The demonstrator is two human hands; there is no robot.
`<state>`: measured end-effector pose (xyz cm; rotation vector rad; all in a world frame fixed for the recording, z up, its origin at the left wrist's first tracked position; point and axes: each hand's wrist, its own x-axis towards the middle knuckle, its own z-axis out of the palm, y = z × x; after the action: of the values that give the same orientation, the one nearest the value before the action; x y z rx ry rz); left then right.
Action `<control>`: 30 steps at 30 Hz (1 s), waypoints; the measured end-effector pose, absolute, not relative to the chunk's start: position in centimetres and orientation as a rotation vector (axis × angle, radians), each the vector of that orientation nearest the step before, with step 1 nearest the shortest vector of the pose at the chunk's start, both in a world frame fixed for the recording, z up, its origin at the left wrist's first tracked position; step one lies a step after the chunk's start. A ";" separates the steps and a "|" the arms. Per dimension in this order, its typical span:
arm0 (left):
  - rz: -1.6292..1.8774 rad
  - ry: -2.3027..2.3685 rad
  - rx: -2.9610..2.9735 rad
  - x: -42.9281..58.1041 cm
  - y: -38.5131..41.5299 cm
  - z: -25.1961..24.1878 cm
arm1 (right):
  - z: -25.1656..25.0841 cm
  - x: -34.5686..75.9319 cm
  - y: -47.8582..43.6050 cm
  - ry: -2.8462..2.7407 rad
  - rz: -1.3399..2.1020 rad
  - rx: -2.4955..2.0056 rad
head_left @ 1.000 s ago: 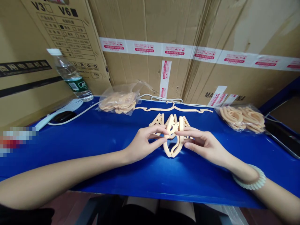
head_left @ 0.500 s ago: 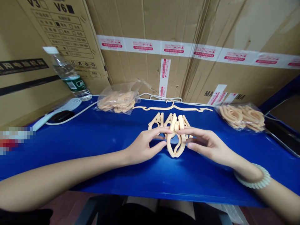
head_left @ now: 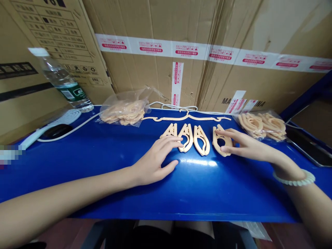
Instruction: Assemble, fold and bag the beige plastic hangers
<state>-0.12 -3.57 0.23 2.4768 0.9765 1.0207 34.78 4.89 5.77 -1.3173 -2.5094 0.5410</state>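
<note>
Several folded cream plastic hangers lie in a row on the blue table. My right hand has its thumb and fingers around the rightmost folded hanger, which rests on the tabletop. Left of it, a folded hanger lies untouched. My left hand is open, fingers spread, with its fingertips over the edge of another folded hanger. That hand partly covers the leftmost folded hanger. Behind the row, an unfolded hanger lies stretched out, hook toward the back.
A plastic bag of hangers sits at back left, and another bag at back right, near a dark phone-like device. A water bottle, white cable and light-coloured brush-like object are at left. Cardboard boxes stand behind.
Both hands held one folded hanger upright in the middle. They have parted: my left hand has let go, and my right hand has moved right and holds a folded hanger at the row's right end.
</note>
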 end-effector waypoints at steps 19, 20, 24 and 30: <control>0.447 1.223 2.696 -0.1 -4.3 0.1 | 3.8 32.2 4.3 -2.703 0.267 -1.283; 0.443 1.232 2.696 -0.2 -4.3 0.1 | 3.7 32.1 4.3 -2.698 0.252 -1.282; 0.485 1.220 2.683 -0.3 -4.2 0.0 | 3.5 31.9 4.3 -2.698 0.195 -1.271; 0.656 1.257 2.551 -0.6 -3.4 0.2 | 3.6 32.1 4.3 -2.709 0.172 -1.268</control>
<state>-0.61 -3.41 0.18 2.5510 1.2566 0.6563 32.11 4.32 3.57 -1.2677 -2.7093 0.1715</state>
